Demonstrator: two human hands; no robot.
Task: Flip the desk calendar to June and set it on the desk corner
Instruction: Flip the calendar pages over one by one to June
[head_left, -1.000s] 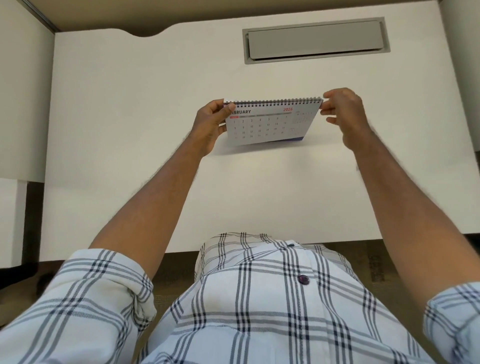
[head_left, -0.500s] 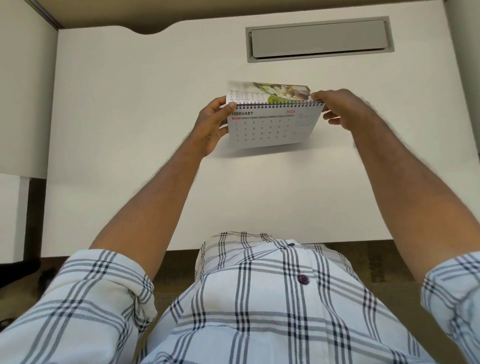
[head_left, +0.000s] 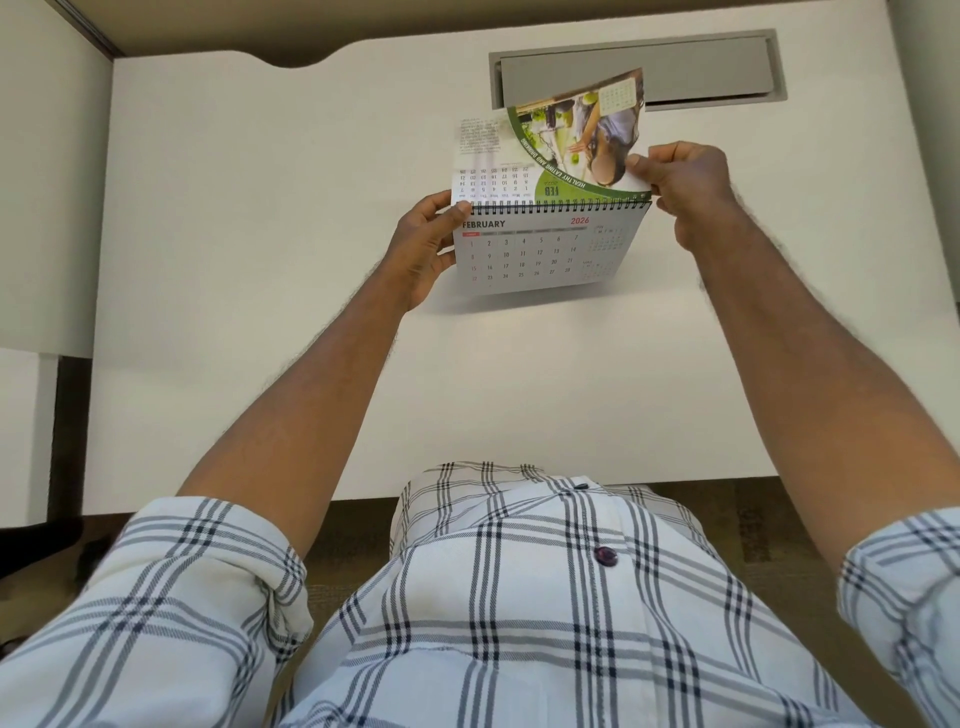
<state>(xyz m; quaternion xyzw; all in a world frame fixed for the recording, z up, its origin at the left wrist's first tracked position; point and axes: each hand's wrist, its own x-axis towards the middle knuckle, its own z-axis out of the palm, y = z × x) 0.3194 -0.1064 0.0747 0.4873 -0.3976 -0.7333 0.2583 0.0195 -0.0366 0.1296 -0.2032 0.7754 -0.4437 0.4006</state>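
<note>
I hold a spiral-bound desk calendar (head_left: 540, 254) just above the white desk (head_left: 260, 208). Its front page reads FEBRUARY 2026. My left hand (head_left: 423, 249) grips the calendar's left edge near the black spiral. My right hand (head_left: 680, 182) pinches the right corner of a lifted page (head_left: 561, 150), which stands up and back over the spiral. That page shows a green photo design and an upside-down date grid.
A grey rectangular cable hatch (head_left: 701, 67) is set into the desk behind the calendar. Partition walls rise at the left (head_left: 47, 182) and far right. The desk's near edge runs just in front of my plaid shirt (head_left: 519, 597).
My right hand has lifted a page from behind the spiral and swung it up and back. The calendar stays in my left hand, still showing February.
</note>
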